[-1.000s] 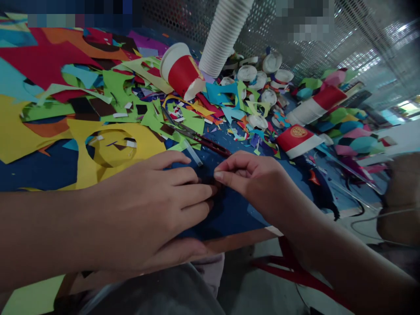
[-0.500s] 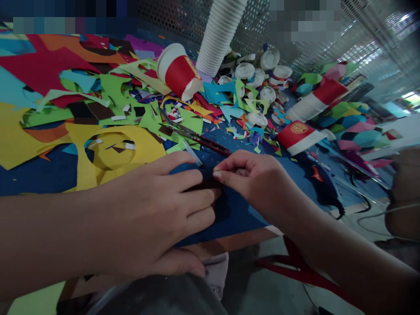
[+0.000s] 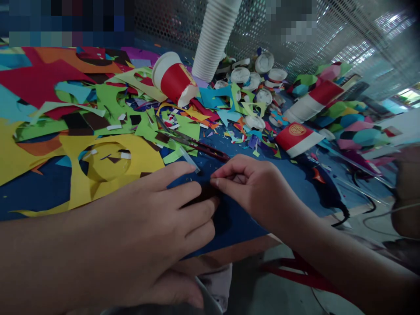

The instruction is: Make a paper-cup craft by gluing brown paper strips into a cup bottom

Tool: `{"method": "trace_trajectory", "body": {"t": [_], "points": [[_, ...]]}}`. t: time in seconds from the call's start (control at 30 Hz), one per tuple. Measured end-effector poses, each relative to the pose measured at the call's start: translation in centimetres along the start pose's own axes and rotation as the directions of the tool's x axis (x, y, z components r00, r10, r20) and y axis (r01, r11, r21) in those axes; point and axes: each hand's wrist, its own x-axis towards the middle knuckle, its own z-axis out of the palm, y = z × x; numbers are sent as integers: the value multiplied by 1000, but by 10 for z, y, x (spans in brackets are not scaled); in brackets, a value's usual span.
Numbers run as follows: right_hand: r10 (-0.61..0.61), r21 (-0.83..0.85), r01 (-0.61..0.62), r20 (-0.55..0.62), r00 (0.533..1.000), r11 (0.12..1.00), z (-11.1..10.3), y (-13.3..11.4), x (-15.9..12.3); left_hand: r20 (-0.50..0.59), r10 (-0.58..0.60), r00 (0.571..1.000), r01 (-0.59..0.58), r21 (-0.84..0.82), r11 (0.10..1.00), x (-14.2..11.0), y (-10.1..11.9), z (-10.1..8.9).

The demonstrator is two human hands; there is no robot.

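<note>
My left hand (image 3: 164, 214) lies palm down at the near edge of the blue table (image 3: 239, 232), fingers spread, thumb apart below them. Its index fingertip is beside a short clear plastic stick (image 3: 189, 159). Just right of it, my right hand (image 3: 252, 181) pinches thumb and forefinger together; whatever may be between the tips is too small to make out. Scissors (image 3: 197, 146) with dark red handles lie beyond both hands, partly open. A yellow paper sheet (image 3: 144, 148) with a round hole is left of them, close to my left hand.
Colourful paper scraps (image 3: 111, 96) cover the back left. A torn red-and-white paper cup (image 3: 173, 76) leans there, near a tall stack of white cups (image 3: 216, 39). Rightward are a red cup piece (image 3: 297, 135), a dark glue gun (image 3: 324, 183) with a cord, and a person's arm (image 3: 407, 197).
My view has tilted a little, so the table contents sit slightly lower and further left. Both hands keep nearly the same pose, and the right fingers stay pinched.
</note>
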Motion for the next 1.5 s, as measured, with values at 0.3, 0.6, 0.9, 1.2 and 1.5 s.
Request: {"method": "trace_trajectory", "body": {"t": [0.3,0.6,0.9,1.2,1.5], "points": [[-152,-69,151,-5,988,986,1,6,-2,-8,15,1000,-15,-9,1000,0,4,0],[-258,-145,247,-64,964,958,1,8,-11,9,-103,995,103,-33,994,-1,12,-2],[-775,-484,707,90,626,515,-16,38,-38,-71,-10,997,13,51,999,-9,10,7],[-798,-621,714,227,559,323,-17,40,-40,-134,9,991,10,138,990,-9,7,9],[-800,-617,727,253,544,300,-16,42,-39,-183,-8,983,29,113,993,-11,7,11]]}}
